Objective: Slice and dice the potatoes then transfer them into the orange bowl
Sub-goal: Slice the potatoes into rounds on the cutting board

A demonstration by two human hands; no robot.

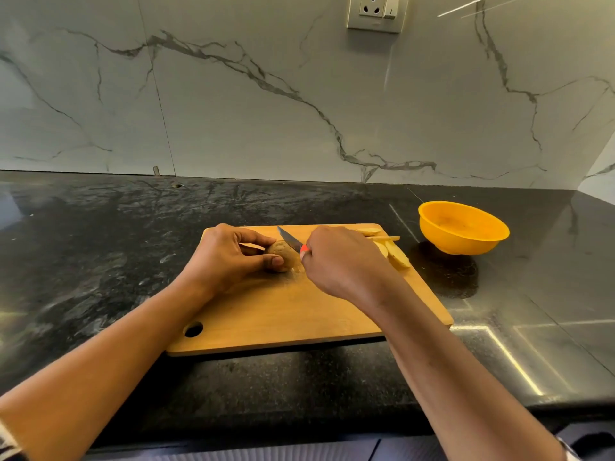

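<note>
A brown potato piece lies on the wooden cutting board. My left hand holds it between thumb and fingers. My right hand grips a knife with an orange-red handle, its blade resting on the far side of the potato. Several pale cut potato slices lie at the board's far right corner, partly hidden behind my right hand. The orange bowl stands on the counter to the right of the board and looks empty.
The board lies on a dark stone counter with a marble-patterned wall behind. A wall socket sits high on the wall. The counter's front edge runs just below my forearms.
</note>
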